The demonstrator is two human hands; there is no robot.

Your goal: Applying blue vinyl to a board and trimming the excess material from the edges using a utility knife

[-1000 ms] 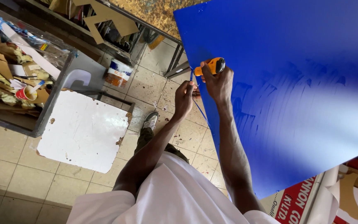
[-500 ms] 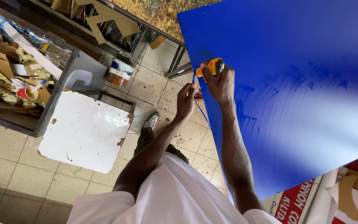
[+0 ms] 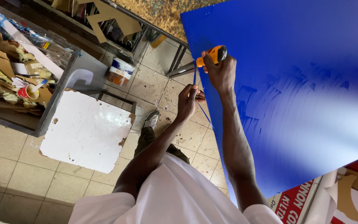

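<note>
A large glossy blue sheet (image 3: 295,83) covers the work surface at the right. My right hand (image 3: 219,71) grips an orange utility knife (image 3: 213,54) at the sheet's left edge. Just below it, my left hand (image 3: 188,98) pinches a thin blue strip (image 3: 204,112) that hangs off that edge. The strip runs from the knife down past my left fingers. Both arms reach forward from my white shirt.
A white square board (image 3: 85,130) lies on the tiled floor at the left. A paint tub (image 3: 120,71) stands on the floor beyond it. A grey bench (image 3: 59,89) holds cardboard scraps and a small cup. My shoe (image 3: 151,119) shows below my left arm.
The knife and my right hand have moved further along the sheet's edge, away from me. My left hand follows, still holding the strip, which looks longer.
</note>
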